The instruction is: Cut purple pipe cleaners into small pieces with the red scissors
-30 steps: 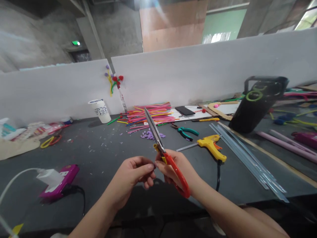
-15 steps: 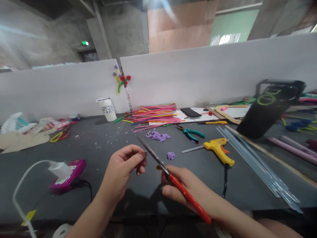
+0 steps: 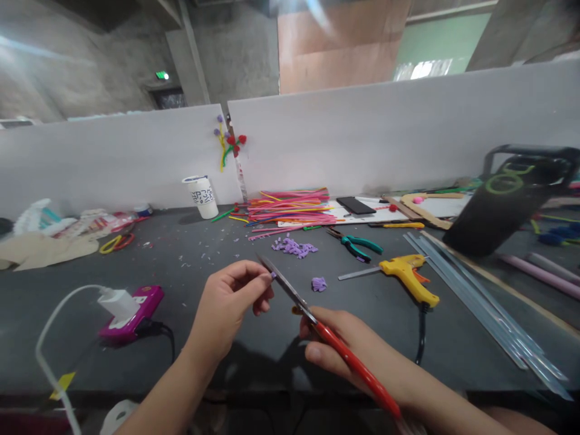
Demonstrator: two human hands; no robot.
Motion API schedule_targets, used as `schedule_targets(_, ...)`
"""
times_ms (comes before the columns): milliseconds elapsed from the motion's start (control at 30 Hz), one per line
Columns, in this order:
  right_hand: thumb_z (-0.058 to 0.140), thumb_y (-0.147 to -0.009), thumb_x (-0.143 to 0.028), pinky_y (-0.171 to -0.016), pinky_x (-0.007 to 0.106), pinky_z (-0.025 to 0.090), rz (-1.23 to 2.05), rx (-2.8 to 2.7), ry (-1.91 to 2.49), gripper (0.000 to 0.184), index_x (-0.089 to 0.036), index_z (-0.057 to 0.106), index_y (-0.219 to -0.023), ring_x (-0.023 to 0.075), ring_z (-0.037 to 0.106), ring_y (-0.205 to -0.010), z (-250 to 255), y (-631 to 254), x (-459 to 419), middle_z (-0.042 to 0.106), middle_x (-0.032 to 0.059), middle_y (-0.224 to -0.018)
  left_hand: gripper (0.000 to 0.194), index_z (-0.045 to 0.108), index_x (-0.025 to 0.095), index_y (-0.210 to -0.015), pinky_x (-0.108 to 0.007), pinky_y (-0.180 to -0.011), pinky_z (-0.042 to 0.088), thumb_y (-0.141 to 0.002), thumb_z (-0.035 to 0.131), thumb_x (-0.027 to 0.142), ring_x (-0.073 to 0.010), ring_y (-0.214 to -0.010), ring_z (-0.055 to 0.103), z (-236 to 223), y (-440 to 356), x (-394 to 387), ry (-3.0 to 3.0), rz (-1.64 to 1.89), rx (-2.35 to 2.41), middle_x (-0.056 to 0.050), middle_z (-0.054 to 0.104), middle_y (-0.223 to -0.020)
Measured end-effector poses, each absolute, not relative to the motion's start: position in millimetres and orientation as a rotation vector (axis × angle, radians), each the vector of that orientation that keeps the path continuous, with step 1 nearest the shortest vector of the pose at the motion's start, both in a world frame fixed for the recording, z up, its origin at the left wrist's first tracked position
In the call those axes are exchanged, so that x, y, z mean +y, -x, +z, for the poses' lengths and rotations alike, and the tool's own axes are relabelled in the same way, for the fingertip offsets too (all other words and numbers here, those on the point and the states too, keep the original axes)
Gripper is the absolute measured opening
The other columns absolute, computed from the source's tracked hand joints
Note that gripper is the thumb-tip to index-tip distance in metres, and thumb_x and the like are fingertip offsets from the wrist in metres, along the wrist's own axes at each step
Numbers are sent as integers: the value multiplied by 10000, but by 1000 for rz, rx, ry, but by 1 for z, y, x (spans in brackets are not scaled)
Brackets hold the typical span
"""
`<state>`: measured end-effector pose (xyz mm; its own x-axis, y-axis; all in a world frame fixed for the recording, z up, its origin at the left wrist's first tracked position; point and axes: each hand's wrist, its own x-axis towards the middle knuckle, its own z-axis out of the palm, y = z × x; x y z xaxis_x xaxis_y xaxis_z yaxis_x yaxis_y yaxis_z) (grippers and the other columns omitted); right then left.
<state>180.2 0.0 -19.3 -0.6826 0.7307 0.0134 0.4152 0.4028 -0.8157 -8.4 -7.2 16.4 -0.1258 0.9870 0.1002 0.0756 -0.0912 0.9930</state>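
1. Left hand (image 3: 233, 296): thumb and forefinger pinched on a small purple piece (image 3: 273, 275), which sits right at the fingertips, just beside the blades.
2. Right hand (image 3: 347, 341): wrapped around red-handled scissors (image 3: 356, 362), points angled away and leftward (cannot tell whether the blades touch the piece).
3. Scissors lie between left hand and a purple cluster (image 3: 319, 284); looser purple bits (image 3: 294, 246) beyond.
4. Rightward: teal-handled pliers (image 3: 348, 240), yellow glue gun (image 3: 405, 275), clear sticks (image 3: 480, 308). Farther back: colourful stems (image 3: 290, 208).

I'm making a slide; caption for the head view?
Left hand holds a small purple piece beside red-handled scissors in the right hand.
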Motion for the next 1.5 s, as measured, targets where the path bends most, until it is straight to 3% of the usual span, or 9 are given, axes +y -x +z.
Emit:
schedule_targets(767, 392, -767, -572, -451, 178, 240, 1196, -2253, 1137, 407, -179, 396, -660, 74, 272, -512, -23, -173, 2, 349, -50, -574, 76, 597, 152, -675, -158, -406, 376, -697, 587, 225, -63, -419, 500, 15, 8, -5, -1276, 1366, 1366, 37, 565, -504)
schedule_targets(1067, 433, -753, -477, -403, 180, 198, 1210, -2124, 1230, 386, -185, 316, -531, 56, 228, -449, -18, -163, 3, 256, -63, -492, 120, 587, 138, -666, -153, -403, 371, -686, 613, 253, -61, -424, 503, 13, 11, -6, -1177, 1372, 1300, 18, 583, -523)
schedule_targets(1200, 454, -744, -441, -389, 177, 233, 1201, -1994, 1184, 341, -186, 348, -546, 51, 294, -399, -19, -163, 10, 292, -68, -468, 133, 608, 127, -703, -149, -420, 380, -692, 614, 259, -61, -452, 519, 10, 10, -3, -1065, 1261, 1179, -8, 611, -571)
schedule_targets(1367, 508, -706, -306, -390, 175, 314, 1316, -1705, 1129, 135, -177, 472, -685, 57, 379, -388, -18, -163, 18, 404, -69, -505, 129, 625, 109, -725, -146, -427, 385, -695, 611, 235, -60, -455, 527, 2, -1, -2, -968, 1051, 1086, -25, 616, -588)
schedule_targets(1500, 532, -679, -274, -373, 171, 330, 1406, -1626, 1017, 115, -177, 484, -717, 60, 400, -380, -14, -164, 18, 436, -72, -495, 157, 615, 100, -672, -146, -419, 381, -693, 614, 255, -49, -423, 499, -5, -13, -3, -945, 936, 1051, -11, 583, -553)
